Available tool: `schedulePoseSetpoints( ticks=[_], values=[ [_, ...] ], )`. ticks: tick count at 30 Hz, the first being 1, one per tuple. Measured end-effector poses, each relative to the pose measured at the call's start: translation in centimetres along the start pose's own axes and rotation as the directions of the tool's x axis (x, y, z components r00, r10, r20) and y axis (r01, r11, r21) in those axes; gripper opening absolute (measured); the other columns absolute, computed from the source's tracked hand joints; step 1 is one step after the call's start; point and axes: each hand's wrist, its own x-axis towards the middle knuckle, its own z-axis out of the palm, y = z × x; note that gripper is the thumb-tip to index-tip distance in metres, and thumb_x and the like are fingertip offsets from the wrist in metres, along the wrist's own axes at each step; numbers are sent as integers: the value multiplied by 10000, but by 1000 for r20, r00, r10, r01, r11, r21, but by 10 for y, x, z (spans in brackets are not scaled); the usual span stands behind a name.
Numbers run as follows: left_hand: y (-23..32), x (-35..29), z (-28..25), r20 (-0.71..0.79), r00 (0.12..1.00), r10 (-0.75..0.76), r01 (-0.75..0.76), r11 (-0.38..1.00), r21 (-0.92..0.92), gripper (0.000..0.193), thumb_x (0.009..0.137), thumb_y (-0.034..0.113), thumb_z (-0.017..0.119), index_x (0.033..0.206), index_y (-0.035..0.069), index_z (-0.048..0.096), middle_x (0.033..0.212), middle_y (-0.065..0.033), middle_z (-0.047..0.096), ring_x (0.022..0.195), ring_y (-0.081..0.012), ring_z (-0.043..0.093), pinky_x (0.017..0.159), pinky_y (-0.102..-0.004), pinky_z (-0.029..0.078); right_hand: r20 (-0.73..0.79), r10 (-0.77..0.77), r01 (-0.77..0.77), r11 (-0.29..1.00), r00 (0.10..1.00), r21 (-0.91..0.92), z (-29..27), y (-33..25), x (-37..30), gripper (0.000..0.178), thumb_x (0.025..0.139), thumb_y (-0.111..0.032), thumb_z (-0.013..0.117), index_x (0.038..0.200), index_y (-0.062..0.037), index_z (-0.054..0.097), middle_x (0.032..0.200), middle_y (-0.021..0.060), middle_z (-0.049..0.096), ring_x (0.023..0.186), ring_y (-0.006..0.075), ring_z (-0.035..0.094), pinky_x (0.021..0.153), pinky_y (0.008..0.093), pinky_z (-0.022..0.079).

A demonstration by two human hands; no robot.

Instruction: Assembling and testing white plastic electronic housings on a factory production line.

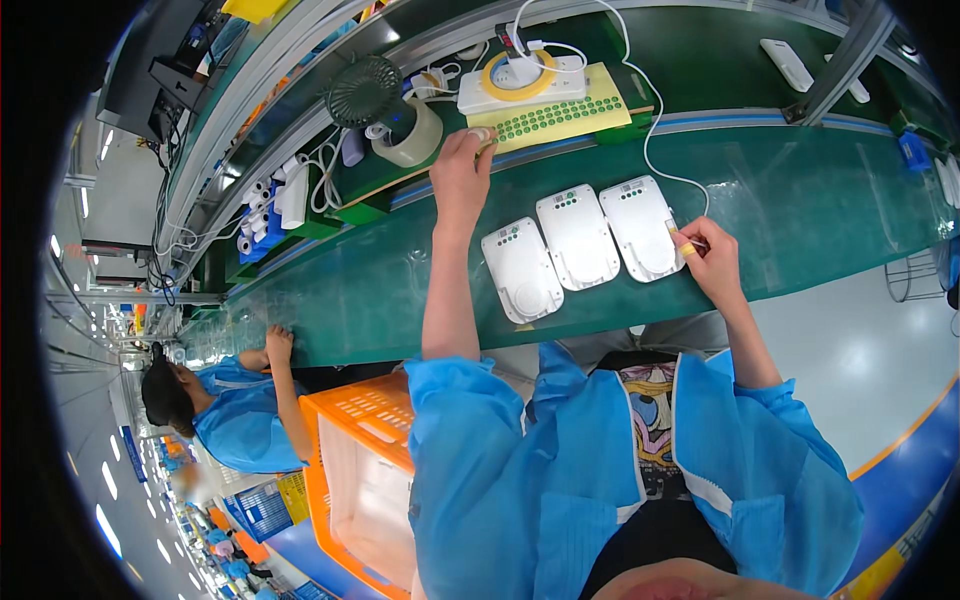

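Three white rounded devices (pixel 522 270) (pixel 578 238) (pixel 641 230) lie side by side on the green bench, each with small green dots near its far end. My right hand (pixel 712 264) is closed on the end of a white charging cable (pixel 652 125), at the right edge of the rightmost device. Whether the plug sits in the device is hidden by the fingers. My left hand (pixel 462 180) reaches to the near left corner of a yellow sheet of round green stickers (pixel 560 118), its fingers pinched together. What they hold, if anything, is too small to make out.
Behind the sheet stands a white power strip (pixel 480 96) with a yellow tape roll (pixel 497 80) on it. A dark fan (pixel 368 95) and a wide tape roll (pixel 418 140) are at its left. An orange crate (pixel 318 455) stands by my left side; a co-worker (pixel 240 410) sits beyond.
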Motion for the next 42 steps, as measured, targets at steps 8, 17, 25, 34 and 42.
schedulePoseSetpoints(
  ticks=[8, 17, 25, 34, 42],
  values=[
    [9, 1, -1, -12, 997, -79, 79, 997, 26, 113, 852, 41, 765, 959, 59, 731, 948, -104, 725, 885, -309, 691, 731, -415, 544, -20, 0, 0, 1000, 1000, -1, 1, -3, 0, 147, 892, -65, 777, 865, 9, 652, 766, 81, 649, 639, 130, 615, 578, 274, 484],
    [91, -29, 69, 285, 943, -171, 297, 817, -493, 98, 863, 36, 750, 952, 26, 708, 948, -128, 725, 878, -273, 706, 806, -364, 561, -18, 7, -6, 999, 1000, 45, 3, -3, 3, 142, 889, -65, 782, 867, 13, 665, 765, 81, 633, 618, 129, 572, 566, 282, 455],
    [122, -24, 107, 418, 906, -70, 206, 935, -290, 40, 917, 49, 664, 929, 15, 648, 995, -166, 655, 1031, -384, 594, 885, -477, 491, -39, 11, -8, 996, 999, 91, 3, 1, -3, 144, 891, -70, 786, 867, 13, 671, 773, 72, 631, 627, 106, 563, 572, 270, 447],
    [126, -19, 111, 478, 867, -143, 252, 952, -173, 95, 944, 91, 646, 977, 6, 675, 1036, -179, 679, 1017, -370, 654, 886, -451, 511, 1, 30, -30, 999, 1000, 38, -4, -6, 0, 137, 903, -89, 765, 886, 6, 668, 851, 125, 684, 703, 225, 707, 636, 324, 565],
    [107, -23, 121, 484, 861, -157, 340, 886, -316, 110, 928, 78, 669, 958, -27, 681, 901, -193, 726, 841, -331, 726, 765, -403, 547, 17, 39, -40, 999, 999, 33, 0, -7, 2, 147, 904, -97, 768, 885, 6, 666, 851, 128, 683, 703, 230, 709, 636, 327, 563]
  ],
)
